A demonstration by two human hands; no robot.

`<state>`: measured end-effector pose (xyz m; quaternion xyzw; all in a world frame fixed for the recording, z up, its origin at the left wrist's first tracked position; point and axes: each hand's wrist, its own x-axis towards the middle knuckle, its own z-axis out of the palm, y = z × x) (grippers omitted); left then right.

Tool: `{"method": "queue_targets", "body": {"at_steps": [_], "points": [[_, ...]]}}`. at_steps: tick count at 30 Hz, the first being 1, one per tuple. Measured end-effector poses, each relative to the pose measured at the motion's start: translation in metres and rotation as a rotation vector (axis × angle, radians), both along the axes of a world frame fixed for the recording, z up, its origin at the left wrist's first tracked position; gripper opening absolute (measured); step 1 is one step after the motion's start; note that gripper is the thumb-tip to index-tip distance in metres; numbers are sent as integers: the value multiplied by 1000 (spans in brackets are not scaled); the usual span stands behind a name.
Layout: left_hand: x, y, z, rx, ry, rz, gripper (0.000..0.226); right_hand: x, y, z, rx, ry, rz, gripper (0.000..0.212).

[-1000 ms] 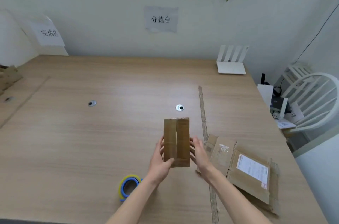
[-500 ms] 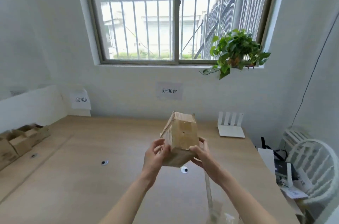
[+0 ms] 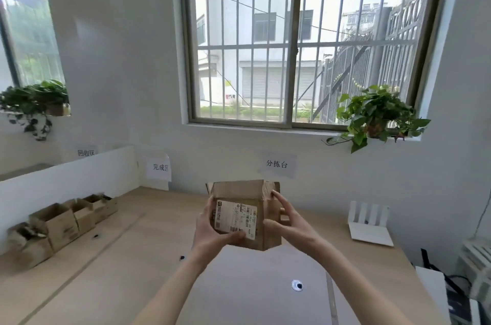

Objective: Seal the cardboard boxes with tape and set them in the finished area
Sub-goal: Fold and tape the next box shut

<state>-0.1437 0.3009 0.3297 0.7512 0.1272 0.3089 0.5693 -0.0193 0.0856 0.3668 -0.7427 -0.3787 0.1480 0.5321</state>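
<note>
Both hands hold a cardboard box (image 3: 245,214) up above the counter (image 3: 127,258), its shipping label (image 3: 236,218) facing the camera. The left hand (image 3: 212,231) grips its lower left side, thumb curled under the label; the right hand (image 3: 288,221) presses the right side with spread fingers (image 3: 279,198). A row of boxes (image 3: 63,221) lines the counter's left edge near a wall sign (image 3: 160,167); a white router (image 3: 369,223) stands at right, a potted plant (image 3: 377,114) on the windowsill
</note>
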Motion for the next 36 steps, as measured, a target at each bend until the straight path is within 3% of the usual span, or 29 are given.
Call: {"method": "queue_targets", "body": {"at_steps": [3,11,19,24,28,32,36], "points": [[-26,38,13,134,48,89,134,-19,47,19,-36,-86,-52,82],[-132,180,23,140,88,240,115,-100,204,29,-104,-254,47,82],[-261,335,14,287,297,385,91,-200,377,-17,-91,-359,10,86],[-338,438,-15,284,493,510,107,-253,485,-44,-142,-392,98,83],[-382,516,-38,359,625,599,102,-283,576,-68,-142,-399,174,83],[-412,599,-64,310,667,647,107,-305,671,-98,-155,-397,245,83],[-430,685,-81,304,723,650,77,-315,776,-140,-167,-365,298,81]]}}
